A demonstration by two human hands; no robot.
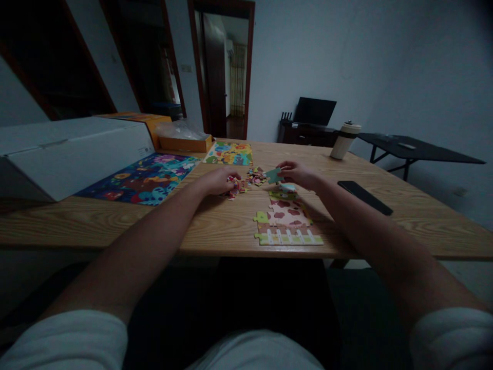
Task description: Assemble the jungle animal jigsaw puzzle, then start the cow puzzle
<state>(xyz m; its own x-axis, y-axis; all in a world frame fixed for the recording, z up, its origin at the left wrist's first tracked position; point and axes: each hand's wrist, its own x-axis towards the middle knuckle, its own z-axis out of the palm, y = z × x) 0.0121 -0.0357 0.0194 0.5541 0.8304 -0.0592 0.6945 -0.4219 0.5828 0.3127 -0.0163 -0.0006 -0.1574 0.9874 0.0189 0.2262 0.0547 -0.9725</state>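
My right hand (297,173) pinches a pale green puzzle piece (273,176), lifted slightly above the table. To the left, my left hand (220,180) has its fingers curled round several reddish puzzle pieces (233,188); its palm side is partly hidden. Between the hands lies a small heap of loose puzzle pieces (257,176). Nearer to me is a partly joined puzzle (289,218) with a brown-spotted pink shape, a white fence along the bottom edge and open tabs on its left side. A pale piece (287,188) lies at its upper edge, below my right hand.
A dark blue picture sheet (150,177) lies left, beside a large white box (77,151). Behind are a colourful animal picture (230,153) and an orange box (185,144) with clear plastic. On the right are a black phone (364,197) and a white tumbler (344,141).
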